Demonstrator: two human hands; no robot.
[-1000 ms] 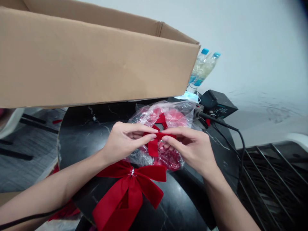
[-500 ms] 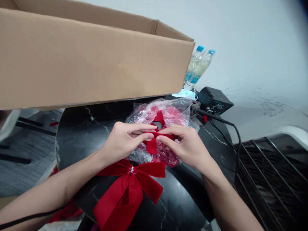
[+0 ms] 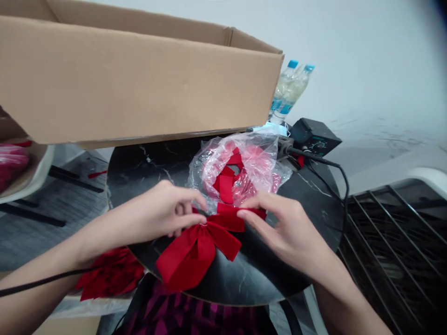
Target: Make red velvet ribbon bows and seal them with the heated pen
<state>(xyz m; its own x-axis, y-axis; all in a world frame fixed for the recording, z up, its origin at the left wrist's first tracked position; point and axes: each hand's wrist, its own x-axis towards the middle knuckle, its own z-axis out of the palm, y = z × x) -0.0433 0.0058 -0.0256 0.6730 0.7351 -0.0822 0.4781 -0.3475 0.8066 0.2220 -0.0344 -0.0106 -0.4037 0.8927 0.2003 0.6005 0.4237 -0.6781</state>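
Observation:
A red velvet bow (image 3: 190,260) lies near the front of the round black table, its centre tied with a thin silvery wire. My left hand (image 3: 171,211) is over the bow's left loop, thumb tip by the tied centre. Its forefinger and thumb are apart, the other fingers curled. Between the thumb and fingers of my right hand (image 3: 275,223) is a folded red ribbon strip (image 3: 226,210), just above the bow's right loop. Behind both hands sits a clear plastic bag (image 3: 258,163) of red ribbon pieces, with a red ribbon (image 3: 226,186) across its opening.
A large cardboard box (image 3: 146,88) stands along the back of the black marbled table (image 3: 139,172). Bottles (image 3: 289,93), a blue face mask (image 3: 275,128) and a black control box (image 3: 316,137) with a cable are at back right. More red bows (image 3: 113,274) are piled lower left.
My left hand has let go of the ribbon strip and moved down to the bow. My right hand has brought the strip down beside the bow. The view has shifted slightly.

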